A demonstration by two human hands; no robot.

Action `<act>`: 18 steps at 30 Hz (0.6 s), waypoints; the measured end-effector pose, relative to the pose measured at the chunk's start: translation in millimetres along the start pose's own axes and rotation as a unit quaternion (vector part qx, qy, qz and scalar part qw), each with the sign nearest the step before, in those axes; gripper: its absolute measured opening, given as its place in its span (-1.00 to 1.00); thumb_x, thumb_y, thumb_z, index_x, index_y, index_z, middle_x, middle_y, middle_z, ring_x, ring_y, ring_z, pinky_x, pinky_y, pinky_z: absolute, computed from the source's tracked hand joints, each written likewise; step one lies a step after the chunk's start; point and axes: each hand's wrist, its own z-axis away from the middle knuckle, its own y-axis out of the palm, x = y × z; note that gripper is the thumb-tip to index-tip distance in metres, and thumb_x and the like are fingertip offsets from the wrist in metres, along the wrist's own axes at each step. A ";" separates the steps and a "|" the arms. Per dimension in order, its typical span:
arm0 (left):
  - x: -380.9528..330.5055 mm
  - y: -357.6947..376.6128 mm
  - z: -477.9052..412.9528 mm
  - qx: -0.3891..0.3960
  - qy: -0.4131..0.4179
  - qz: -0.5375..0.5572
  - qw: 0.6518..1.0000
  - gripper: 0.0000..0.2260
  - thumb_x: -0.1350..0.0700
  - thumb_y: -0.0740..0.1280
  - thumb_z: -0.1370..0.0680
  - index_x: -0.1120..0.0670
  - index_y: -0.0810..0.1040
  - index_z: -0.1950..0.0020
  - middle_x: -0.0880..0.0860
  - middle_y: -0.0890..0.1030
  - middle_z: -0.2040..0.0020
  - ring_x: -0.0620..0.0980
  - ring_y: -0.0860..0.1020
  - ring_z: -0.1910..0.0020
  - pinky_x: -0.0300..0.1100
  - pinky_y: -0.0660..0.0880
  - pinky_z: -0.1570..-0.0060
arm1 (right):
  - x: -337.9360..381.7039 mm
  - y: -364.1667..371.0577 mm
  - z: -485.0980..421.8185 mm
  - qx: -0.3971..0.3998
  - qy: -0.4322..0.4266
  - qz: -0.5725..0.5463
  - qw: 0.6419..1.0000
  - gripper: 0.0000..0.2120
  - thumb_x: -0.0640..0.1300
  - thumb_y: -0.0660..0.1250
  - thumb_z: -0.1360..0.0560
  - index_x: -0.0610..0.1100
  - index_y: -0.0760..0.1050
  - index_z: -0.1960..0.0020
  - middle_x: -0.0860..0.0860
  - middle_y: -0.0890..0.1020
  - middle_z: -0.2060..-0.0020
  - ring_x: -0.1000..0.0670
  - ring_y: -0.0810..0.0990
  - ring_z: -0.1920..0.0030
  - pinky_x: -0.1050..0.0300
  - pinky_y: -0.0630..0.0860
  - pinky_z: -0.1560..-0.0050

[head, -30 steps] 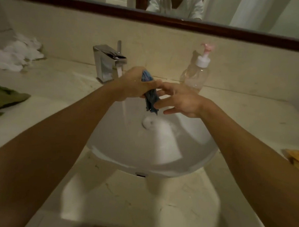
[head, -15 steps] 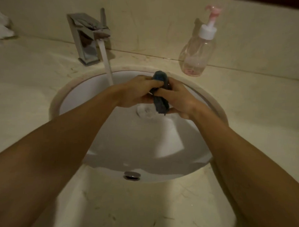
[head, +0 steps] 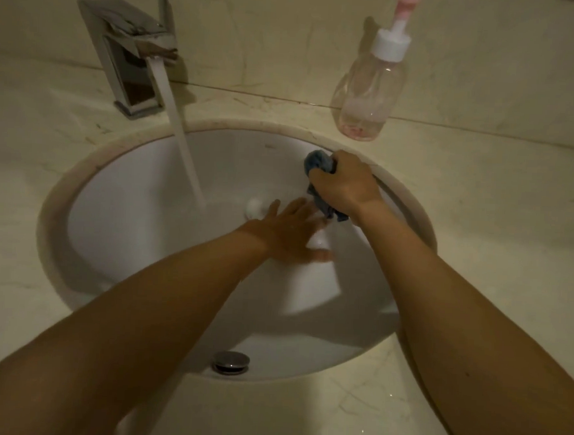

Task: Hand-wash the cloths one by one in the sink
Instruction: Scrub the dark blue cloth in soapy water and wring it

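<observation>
Blue cloth, one, right hand gripping

right hand grips cloth at sink's 2 o'clock | left hand flat, fingers spread, mid-basin | tap at 11 o'clock, running | bottle on surface at 1 o'clock

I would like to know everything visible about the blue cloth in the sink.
The blue cloth is small, dark blue-grey soft fabric, bunched up. The right hand grips its middle: one wad sticks out above the hand, a crumpled tail hangs below it. It is held inside the sink, near the far right rim, apart from the water stream. The open left hand is close to the tail; whether they touch is unclear.
</observation>
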 end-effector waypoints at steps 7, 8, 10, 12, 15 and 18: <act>56.9 3.1 20.5 -0.050 -0.071 -0.035 0.996 -0.34 -0.39 0.02 -0.59 -0.12 0.10 -0.62 -0.05 0.06 -0.63 0.05 0.03 -0.60 0.21 0.09 -0.47 | 3.5 -6.7 8.1 0.027 0.005 0.005 1.000 -0.73 -0.07 0.29 -0.57 -0.20 0.54 0.23 -0.14 0.67 0.40 -0.14 0.61 0.46 0.01 0.56 0.48; 69.4 1.5 26.7 -0.062 -0.091 -0.045 0.993 -0.40 -0.35 0.03 -0.61 -0.11 0.17 -0.60 -0.01 0.14 -0.61 0.07 0.11 -0.57 0.19 0.18 -0.42 | 3.8 -7.1 8.7 0.031 0.007 0.009 0.999 -0.70 -0.07 0.29 -0.57 -0.18 0.53 0.29 -0.10 0.65 0.46 -0.09 0.58 0.52 0.10 0.49 0.52; 88.1 -2.3 37.6 -0.094 -0.123 -0.044 0.987 -0.54 -0.20 0.06 -0.67 -0.02 0.36 -0.49 0.09 0.32 -0.46 0.16 0.28 -0.45 0.16 0.33 -0.31 | 3.5 -6.5 8.5 0.036 0.008 0.035 0.999 -0.70 -0.08 0.31 -0.54 -0.14 0.50 0.35 -0.06 0.62 0.49 -0.04 0.55 0.53 0.17 0.42 0.49; 98.4 -5.4 41.7 -0.121 -0.164 -0.004 0.979 -0.67 -0.05 0.10 -0.69 0.11 0.46 -0.33 0.16 0.41 -0.30 0.24 0.40 -0.32 0.16 0.42 -0.25 | 3.5 -5.9 7.9 0.043 0.011 0.049 0.998 -0.74 -0.07 0.32 -0.50 -0.16 0.55 0.32 -0.07 0.64 0.45 -0.07 0.58 0.47 0.16 0.44 0.47; 96.1 -9.6 43.0 -0.122 -0.232 0.003 0.965 -0.74 0.05 0.18 -0.65 0.14 0.46 -0.27 0.19 0.45 -0.28 0.26 0.44 -0.28 0.10 0.44 -0.25 | 2.6 -5.2 6.6 0.053 0.021 0.037 0.998 -0.74 -0.06 0.31 -0.46 -0.23 0.62 0.24 -0.13 0.68 0.42 -0.10 0.59 0.50 0.11 0.53 0.49; 77.2 -18.3 42.7 -0.128 -0.276 -0.036 0.952 -0.71 0.07 0.22 -0.62 0.12 0.48 -0.32 0.16 0.48 -0.33 0.23 0.44 -0.32 0.10 0.41 -0.29 | 3.7 -5.5 7.4 0.055 0.018 0.040 0.997 -0.72 -0.06 0.32 -0.46 -0.26 0.64 0.20 -0.15 0.68 0.40 -0.10 0.58 0.52 0.04 0.60 0.48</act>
